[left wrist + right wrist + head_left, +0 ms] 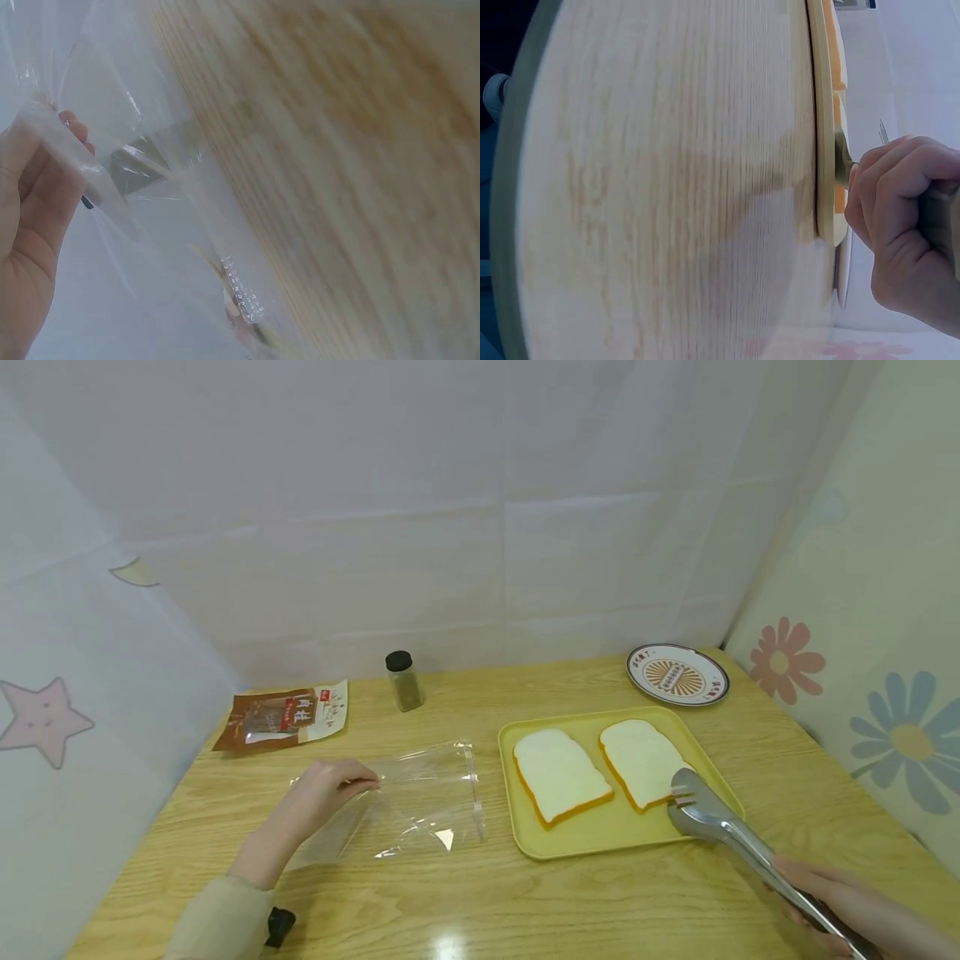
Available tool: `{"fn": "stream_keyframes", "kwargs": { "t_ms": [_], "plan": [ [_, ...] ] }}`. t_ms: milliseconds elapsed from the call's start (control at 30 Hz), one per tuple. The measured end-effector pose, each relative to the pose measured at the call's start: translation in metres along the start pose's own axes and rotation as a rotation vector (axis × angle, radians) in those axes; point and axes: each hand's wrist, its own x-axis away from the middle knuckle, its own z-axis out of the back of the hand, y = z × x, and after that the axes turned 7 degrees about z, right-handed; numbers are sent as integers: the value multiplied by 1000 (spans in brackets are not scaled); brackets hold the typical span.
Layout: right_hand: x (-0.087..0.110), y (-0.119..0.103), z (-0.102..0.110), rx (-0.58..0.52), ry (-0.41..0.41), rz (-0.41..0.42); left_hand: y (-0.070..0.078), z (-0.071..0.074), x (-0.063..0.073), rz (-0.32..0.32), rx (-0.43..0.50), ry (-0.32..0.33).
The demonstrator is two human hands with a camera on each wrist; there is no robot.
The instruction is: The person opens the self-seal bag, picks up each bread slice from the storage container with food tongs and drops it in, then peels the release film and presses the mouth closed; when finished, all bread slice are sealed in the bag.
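Note:
My left hand point(326, 793) pinches the edge of a clear plastic bag point(431, 802) that is spread on the table left of the tray; its thin film also shows beside the fingers in the left wrist view. Metal tongs point(738, 837) are gripped in my right hand point(847, 897), their tips at the near right corner of the right bread slice point(637, 758). Whether the tips clasp the slice I cannot tell. Another bread slice point(558, 772) lies to its left. Both slices have orange crusts and rest on a yellow tray point(536, 845).
Behind the bag, toward the left, are a brown snack packet point(281, 718) and a small black-capped jar point(405, 683). A round patterned plate point(712, 687) sits behind the tray at the right. White cloth walls enclose the wooden table point(525, 910).

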Motion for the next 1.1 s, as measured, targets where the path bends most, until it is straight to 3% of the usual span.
{"fn": "stream_keyframes", "kwargs": {
  "t_ms": [267, 400, 600, 967, 1100],
  "plan": [
    [-8, -4, -2, -15, 12, -14, 0, 1, -2, -19, 7, 9],
    [-12, -6, -5, 65, 70, 0, 0, 1, -2, -18, 6, 10],
    [-18, -10, -10, 137, 169, -49, 0, 2, -3, -17, 6, 5],
    [-35, -16, -12, 93, 106, 17, 2, 2, -3, 15, 15, -17],
    [-44, -17, -15, 110, 125, 47, 2, 3, -3, 17, 11, -16]
  ]
}}
